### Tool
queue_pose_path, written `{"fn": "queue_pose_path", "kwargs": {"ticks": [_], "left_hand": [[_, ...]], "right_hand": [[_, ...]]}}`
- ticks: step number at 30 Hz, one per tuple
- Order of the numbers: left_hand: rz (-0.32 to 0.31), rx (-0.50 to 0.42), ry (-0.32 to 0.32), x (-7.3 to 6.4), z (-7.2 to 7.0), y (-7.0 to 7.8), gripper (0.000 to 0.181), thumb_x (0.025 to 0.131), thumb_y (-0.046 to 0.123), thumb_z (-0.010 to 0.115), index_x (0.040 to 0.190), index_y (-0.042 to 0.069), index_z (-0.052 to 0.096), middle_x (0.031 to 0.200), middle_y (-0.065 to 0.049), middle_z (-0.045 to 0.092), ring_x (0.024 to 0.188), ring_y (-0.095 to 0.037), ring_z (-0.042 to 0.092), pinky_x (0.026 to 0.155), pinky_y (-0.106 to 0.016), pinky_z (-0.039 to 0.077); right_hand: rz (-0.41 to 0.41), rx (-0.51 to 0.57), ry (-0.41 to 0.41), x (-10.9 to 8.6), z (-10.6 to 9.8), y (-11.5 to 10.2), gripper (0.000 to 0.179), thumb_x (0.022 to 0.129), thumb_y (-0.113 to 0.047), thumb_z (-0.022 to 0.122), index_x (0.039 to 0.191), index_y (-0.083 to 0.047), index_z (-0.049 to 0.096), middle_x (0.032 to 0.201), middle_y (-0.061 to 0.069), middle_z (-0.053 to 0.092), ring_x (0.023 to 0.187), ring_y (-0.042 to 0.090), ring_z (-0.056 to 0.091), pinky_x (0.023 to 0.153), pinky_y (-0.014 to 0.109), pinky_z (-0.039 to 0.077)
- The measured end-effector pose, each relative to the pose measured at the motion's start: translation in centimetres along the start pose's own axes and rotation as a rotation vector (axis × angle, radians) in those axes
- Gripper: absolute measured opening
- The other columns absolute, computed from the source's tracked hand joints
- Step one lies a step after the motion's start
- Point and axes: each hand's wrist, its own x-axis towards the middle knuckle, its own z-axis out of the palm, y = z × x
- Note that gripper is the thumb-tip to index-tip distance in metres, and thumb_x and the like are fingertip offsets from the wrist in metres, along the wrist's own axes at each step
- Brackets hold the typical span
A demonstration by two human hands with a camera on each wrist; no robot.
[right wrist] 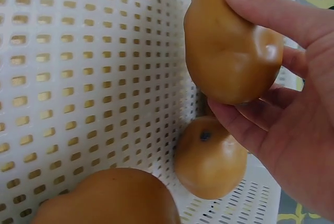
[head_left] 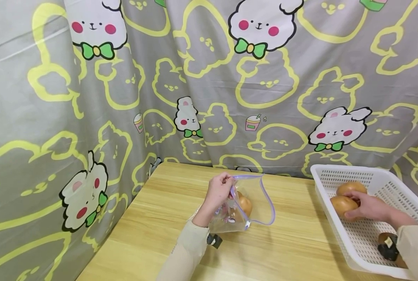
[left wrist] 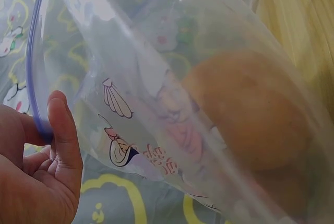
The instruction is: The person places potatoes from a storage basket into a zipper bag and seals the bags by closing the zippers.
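My left hand (head_left: 218, 191) pinches the purple zip edge of a clear zip bag (head_left: 267, 201) printed with small cartoon pictures. The bag's mouth gapes toward the right. Inside it lies a brown potato (left wrist: 250, 109), seen through the plastic in the left wrist view. Over at the right, my right hand (head_left: 372, 207) reaches into a white basket (head_left: 330, 230) and grips a smooth brown potato (right wrist: 229, 41), thumb on one side and fingers on the other. Another potato (right wrist: 211, 158) sits close by the held one, and one more (right wrist: 115, 198) lies nearer the wrist camera.
The basket has slotted walls and stands on the right part of the wooden table (head_left: 181, 187). A grey curtain (head_left: 209, 86) with cartoon bears hangs behind the table and along its left side. A black wrist device (head_left: 388, 249) overlaps the basket's near end.
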Motion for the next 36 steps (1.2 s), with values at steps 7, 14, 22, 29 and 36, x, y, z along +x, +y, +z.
{"fn": "queue_pose_path", "kwargs": {"ticks": [7, 14, 22, 29, 36], "left_hand": [[0.011, -0.019, 0.017, 0.6, 0.2, -1.3, 0.018, 0.096, 0.009, 0.052, 0.091, -0.005, 0.062, 0.059, -0.004, 0.057, 0.042, -0.009, 0.050, 0.041, -0.026, 0.050], [0.013, -0.034, 0.013, 0.5, 0.4, -1.2, 0.017, 0.095, 0.008, 0.052, 0.091, -0.006, 0.061, 0.058, -0.002, 0.056, 0.043, -0.009, 0.050, 0.040, -0.019, 0.047], [0.005, -0.035, 0.010, 0.6, 0.4, -1.3, 0.018, 0.095, 0.009, 0.053, 0.091, -0.007, 0.061, 0.058, -0.003, 0.056, 0.043, -0.009, 0.051, 0.041, -0.019, 0.047], [0.014, -0.026, -0.006, 0.0, 0.2, 0.0, 0.018, 0.095, 0.005, 0.052, 0.092, -0.011, 0.060, 0.061, -0.013, 0.059, 0.042, -0.008, 0.050, 0.043, -0.027, 0.051], [0.012, 0.001, -0.002, -1.5, -0.2, 2.9, 0.015, 0.095, 0.000, 0.051, 0.089, -0.009, 0.060, 0.065, -0.020, 0.060, 0.042, -0.005, 0.048, 0.047, -0.036, 0.054]], "right_hand": [[-0.119, 0.143, 0.061, -0.2, -0.7, -0.3, 0.063, 0.075, -0.015, 0.079, 0.123, 0.008, 0.045, 0.106, 0.016, 0.056, 0.080, 0.006, 0.050, 0.064, 0.023, 0.043], [-0.155, 0.120, 0.116, -0.4, -2.1, -1.4, 0.058, 0.079, -0.017, 0.077, 0.125, 0.006, 0.049, 0.096, 0.006, 0.059, 0.078, 0.002, 0.052, 0.061, 0.023, 0.046], [-0.082, 0.075, 0.120, -0.9, -3.5, -2.8, 0.066, 0.082, -0.025, 0.074, 0.130, 0.010, 0.045, 0.104, 0.016, 0.060, 0.080, 0.000, 0.052, 0.063, 0.023, 0.047], [-0.109, 0.042, 0.191, -1.1, -4.6, -4.0, 0.064, 0.082, -0.026, 0.075, 0.130, 0.007, 0.048, 0.104, 0.020, 0.061, 0.079, -0.002, 0.051, 0.062, 0.022, 0.046], [-0.133, 0.041, 0.237, -1.0, -5.4, -6.0, 0.064, 0.081, -0.025, 0.076, 0.132, 0.002, 0.049, 0.103, 0.015, 0.062, 0.078, -0.001, 0.052, 0.062, 0.018, 0.044]]}}
